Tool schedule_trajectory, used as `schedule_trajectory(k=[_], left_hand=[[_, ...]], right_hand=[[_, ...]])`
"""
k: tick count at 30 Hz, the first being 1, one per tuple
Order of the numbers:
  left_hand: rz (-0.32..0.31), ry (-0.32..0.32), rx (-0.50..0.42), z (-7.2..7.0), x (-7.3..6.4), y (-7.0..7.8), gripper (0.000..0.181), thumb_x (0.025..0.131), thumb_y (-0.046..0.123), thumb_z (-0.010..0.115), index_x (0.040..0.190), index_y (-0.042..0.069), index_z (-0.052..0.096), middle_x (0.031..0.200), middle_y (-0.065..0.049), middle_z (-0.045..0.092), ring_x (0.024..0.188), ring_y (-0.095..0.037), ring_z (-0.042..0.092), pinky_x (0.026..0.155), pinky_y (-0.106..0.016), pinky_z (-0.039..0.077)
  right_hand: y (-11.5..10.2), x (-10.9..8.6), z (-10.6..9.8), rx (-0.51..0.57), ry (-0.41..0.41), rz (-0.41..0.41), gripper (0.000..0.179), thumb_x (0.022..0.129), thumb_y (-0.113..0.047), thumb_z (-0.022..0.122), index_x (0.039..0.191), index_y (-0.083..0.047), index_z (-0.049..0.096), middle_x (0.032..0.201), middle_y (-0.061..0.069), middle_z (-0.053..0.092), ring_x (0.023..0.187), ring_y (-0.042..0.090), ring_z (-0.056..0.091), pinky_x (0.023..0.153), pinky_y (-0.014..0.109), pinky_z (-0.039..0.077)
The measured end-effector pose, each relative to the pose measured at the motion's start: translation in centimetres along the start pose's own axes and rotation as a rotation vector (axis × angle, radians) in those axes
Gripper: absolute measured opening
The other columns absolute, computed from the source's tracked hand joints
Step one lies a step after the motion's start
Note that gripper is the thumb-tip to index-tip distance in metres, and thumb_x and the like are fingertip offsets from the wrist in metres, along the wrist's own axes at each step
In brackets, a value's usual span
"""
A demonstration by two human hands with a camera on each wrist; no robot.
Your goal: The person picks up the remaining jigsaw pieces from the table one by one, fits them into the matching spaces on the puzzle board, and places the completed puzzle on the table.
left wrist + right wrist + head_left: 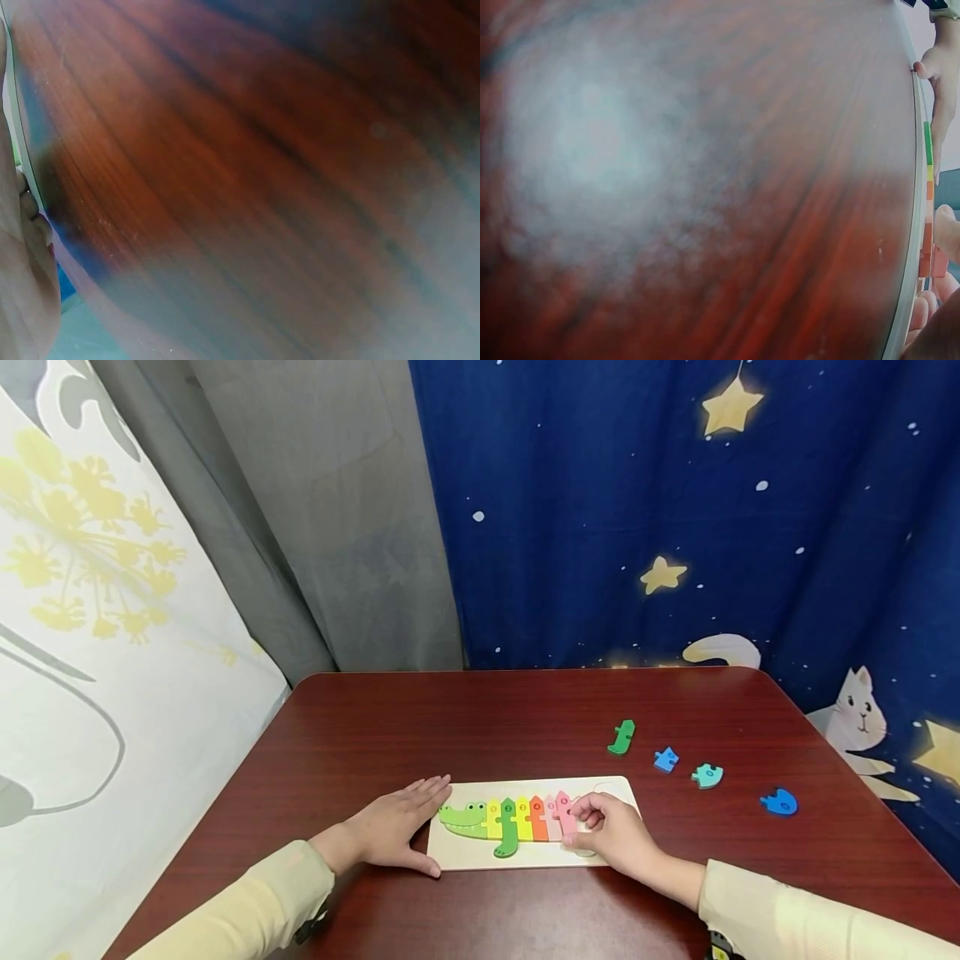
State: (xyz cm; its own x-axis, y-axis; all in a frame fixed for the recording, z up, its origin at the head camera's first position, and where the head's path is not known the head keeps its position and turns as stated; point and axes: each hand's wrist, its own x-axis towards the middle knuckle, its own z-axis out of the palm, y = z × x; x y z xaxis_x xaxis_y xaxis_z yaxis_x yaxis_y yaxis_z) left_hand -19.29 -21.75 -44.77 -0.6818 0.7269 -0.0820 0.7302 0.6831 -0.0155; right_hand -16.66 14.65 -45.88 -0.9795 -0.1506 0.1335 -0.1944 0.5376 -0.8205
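A pale wooden puzzle board (pixel 536 858) lies on the table with a crocodile on it. Its green head (pixel 465 820) is at the left, followed by yellow, green, orange and light pink body pieces. My left hand (pixel 393 823) rests at the board's left edge, fingers extended and thumb spread toward the near corner. Near the board's right part, my right hand (pixel 618 833) pinches a pink puzzle piece (pixel 564 810) between thumb and fingers, beside the light pink one. In the right wrist view the pink piece (pixel 932 262) shows between the fingertips, right at the board.
Loose puzzle pieces lie beyond the board to the right: a green leg piece (pixel 622 737), a blue piece (pixel 665 760), a teal piece (pixel 707 776) and a blue rounded piece (pixel 779 802). The dark red table (pixel 450 718) ends at curtains behind it.
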Motion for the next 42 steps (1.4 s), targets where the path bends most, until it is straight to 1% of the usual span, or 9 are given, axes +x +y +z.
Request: schedule_trajectory(k=[12, 20, 28, 37, 42], left_hand=[[0.006, 0.007, 0.013, 0.14, 0.07, -0.04, 0.118, 0.075, 0.087, 0.04, 0.155, 0.003, 0.019, 0.161, -0.011, 0.013, 0.146, -0.021, 0.012, 0.118, -0.034, 0.015], [0.013, 0.014, 0.008, 0.09, 0.03, -0.01, 0.118, 0.076, 0.087, 0.04, 0.154, 0.001, 0.021, 0.16, -0.013, 0.016, 0.146, -0.023, 0.015, 0.118, -0.035, 0.016], [0.012, 0.015, 0.006, 0.02, 0.01, 0.05, 0.117, 0.076, 0.087, 0.04, 0.154, 0.001, 0.021, 0.16, -0.013, 0.015, 0.146, -0.023, 0.014, 0.117, -0.035, 0.017], [0.001, 0.009, -0.003, 0.05, 0.01, 0.0, 0.118, 0.075, 0.087, 0.041, 0.155, 0.003, 0.019, 0.161, -0.011, 0.013, 0.147, -0.021, 0.012, 0.118, -0.034, 0.015], [0.004, 0.011, 0.001, 0.06, 0.02, 0.0, 0.117, 0.076, 0.087, 0.041, 0.154, 0.002, 0.019, 0.161, -0.012, 0.014, 0.146, -0.022, 0.013, 0.118, -0.035, 0.016]], right_hand=[[0.21, -0.05, -0.04, -0.016, 0.001, -0.012, 0.033, 0.061, -0.013, 0.093, 0.081, -0.011, 0.067, 0.074, -0.001, 0.053, 0.069, 0.012, 0.05, 0.062, 0.021, 0.046], [0.25, -0.02, 0.11, -0.027, 0.014, -0.002, 0.033, 0.06, -0.014, 0.093, 0.079, -0.011, 0.066, 0.073, -0.002, 0.053, 0.067, 0.012, 0.05, 0.061, 0.022, 0.045], [0.01, -0.02, -0.03, -0.048, 0.004, -0.026, 0.033, 0.06, -0.015, 0.093, 0.079, -0.01, 0.067, 0.073, -0.003, 0.052, 0.067, 0.011, 0.048, 0.061, 0.022, 0.045], [0.2, 0.04, -0.1, -0.045, -0.004, -0.039, 0.033, 0.059, -0.012, 0.093, 0.079, -0.01, 0.068, 0.073, -0.001, 0.052, 0.067, 0.013, 0.049, 0.06, 0.022, 0.045], [0.14, -0.01, -0.14, -0.038, -0.01, -0.037, 0.03, 0.06, -0.01, 0.093, 0.079, -0.008, 0.069, 0.074, -0.001, 0.053, 0.068, 0.013, 0.049, 0.06, 0.021, 0.045]])
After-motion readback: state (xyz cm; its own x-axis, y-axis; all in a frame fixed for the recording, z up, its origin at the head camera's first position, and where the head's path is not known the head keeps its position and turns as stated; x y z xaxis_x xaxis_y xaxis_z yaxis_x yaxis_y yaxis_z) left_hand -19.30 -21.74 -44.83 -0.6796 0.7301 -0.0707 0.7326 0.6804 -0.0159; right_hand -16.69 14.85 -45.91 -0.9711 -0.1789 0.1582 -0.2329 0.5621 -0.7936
